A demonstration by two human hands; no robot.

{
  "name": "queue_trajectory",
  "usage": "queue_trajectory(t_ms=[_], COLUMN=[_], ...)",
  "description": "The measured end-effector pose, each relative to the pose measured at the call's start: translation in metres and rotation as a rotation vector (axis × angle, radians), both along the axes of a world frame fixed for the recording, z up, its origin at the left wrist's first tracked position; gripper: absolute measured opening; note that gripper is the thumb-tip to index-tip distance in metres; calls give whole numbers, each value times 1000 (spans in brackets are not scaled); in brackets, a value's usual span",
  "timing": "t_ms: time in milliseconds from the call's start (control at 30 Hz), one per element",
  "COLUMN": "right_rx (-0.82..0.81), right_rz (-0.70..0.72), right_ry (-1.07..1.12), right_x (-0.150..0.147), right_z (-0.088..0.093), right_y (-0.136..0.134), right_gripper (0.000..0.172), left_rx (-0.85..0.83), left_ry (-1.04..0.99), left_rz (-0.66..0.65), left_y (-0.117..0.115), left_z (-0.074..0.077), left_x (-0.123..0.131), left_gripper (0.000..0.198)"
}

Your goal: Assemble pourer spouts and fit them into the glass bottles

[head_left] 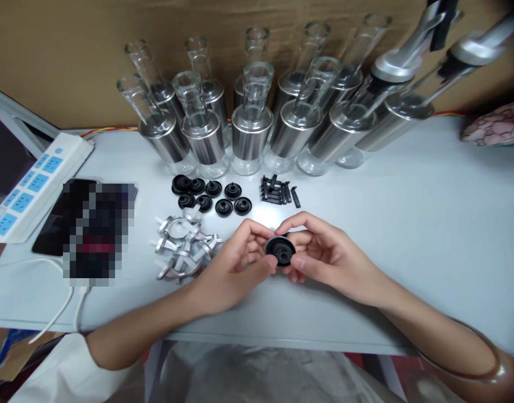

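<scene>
Between both hands I hold a round black stopper cap point(281, 250) with a grey rim, its ringed inner side facing up toward me. My left hand point(244, 260) grips its left edge, thumb in front and fingers behind. From the right, my right hand point(324, 249) pinches the opposite edge. Left of my left hand lies a pile of silver pourer tops point(183, 246) with spouts. Behind it sit several loose black stopper caps point(213, 188). A group of small black levers point(276, 191) lies just beyond my hands.
Several glass bottles with steel sleeves point(251, 131) stand along the back; two at the right carry silver pourers point(395, 66). At the left are a power strip point(42, 179), a phone point(55, 224) and white cables point(68, 296). A patterned cloth item point(496, 123) lies far right.
</scene>
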State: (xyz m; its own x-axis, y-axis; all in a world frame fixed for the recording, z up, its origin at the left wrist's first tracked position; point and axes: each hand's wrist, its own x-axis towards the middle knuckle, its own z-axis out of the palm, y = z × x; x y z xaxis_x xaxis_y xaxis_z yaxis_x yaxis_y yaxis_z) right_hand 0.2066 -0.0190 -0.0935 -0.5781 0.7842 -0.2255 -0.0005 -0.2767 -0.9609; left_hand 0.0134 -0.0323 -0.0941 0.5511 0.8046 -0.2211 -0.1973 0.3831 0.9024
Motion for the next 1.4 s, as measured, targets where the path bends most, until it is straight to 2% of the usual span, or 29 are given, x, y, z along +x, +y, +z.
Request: queue_trajectory(t_ms=[300, 567, 833, 967, 1400], right_rx=[25, 5, -3, 42, 121], right_rz=[24, 18, 46, 48, 4], right_ry=[-35, -95, -139, -161, -155], right_x=[-1, -3, -5, -8, -11], right_z=[-1, 1, 4, 4, 0], right_y=[-1, 0, -3, -6, -12], right_gripper=[29, 29, 20, 22, 20], left_rx=[0, 28, 119, 166, 242], left_ry=[53, 44, 217, 292, 370], left_rz=[-4, 7, 15, -4, -35], left_y=[-1, -1, 0, 0, -2], left_z=[1, -1, 1, 1, 0], left_x=[-1, -1, 2, 2, 0], left_gripper=[25, 19, 23, 24, 26])
